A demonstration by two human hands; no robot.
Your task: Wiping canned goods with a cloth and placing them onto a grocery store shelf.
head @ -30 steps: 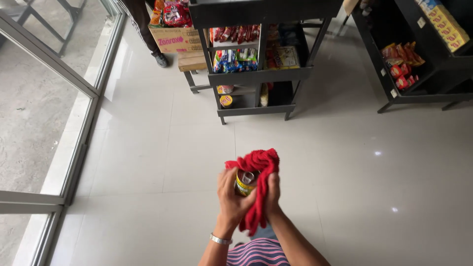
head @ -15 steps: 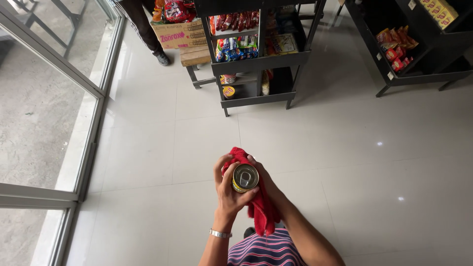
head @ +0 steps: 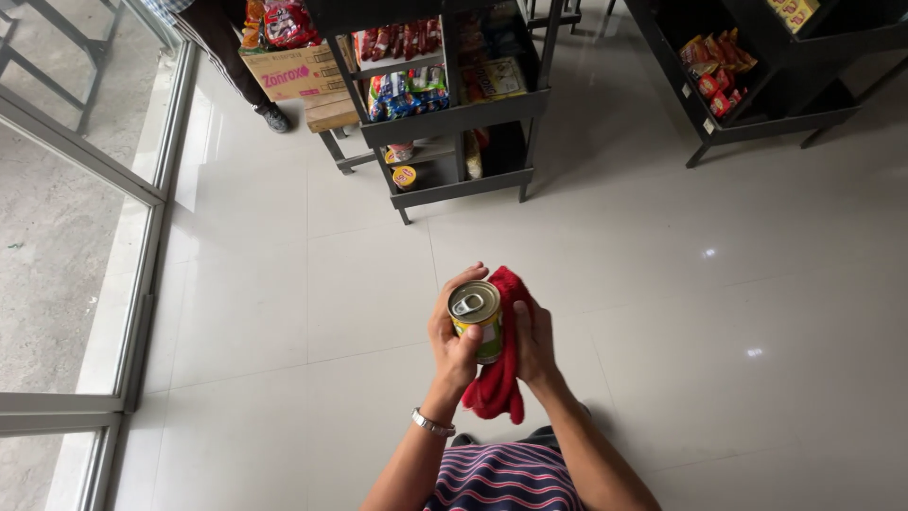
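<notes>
Compared with 1 second ago, the red cloth (head: pixel 499 364) no longer covers the can (head: pixel 478 319); then it was bunched over the top, with only a bit of the can showing beneath, and now the silver lid with its pull tab is fully bare and faces up; half a second ago the lid was already uncovered, and since then the cloth has slipped further to the can's right side and below it; the view has also swung, so the black shelf rack (head: pixel 445 118) sits higher and more to the left. The left hand (head: pixel 454 336) wraps the can from the left, fingers curled around its yellow-green wall and the thumb pressed on the near side; the right hand (head: pixel 532 343) lies flat against the cloth, fingers together, pressing it onto the can's right flank; the can stands upright between both hands, held above the pale tiled floor (head: pixel 662 284), with the cloth's loose end hanging below the wrists.
</notes>
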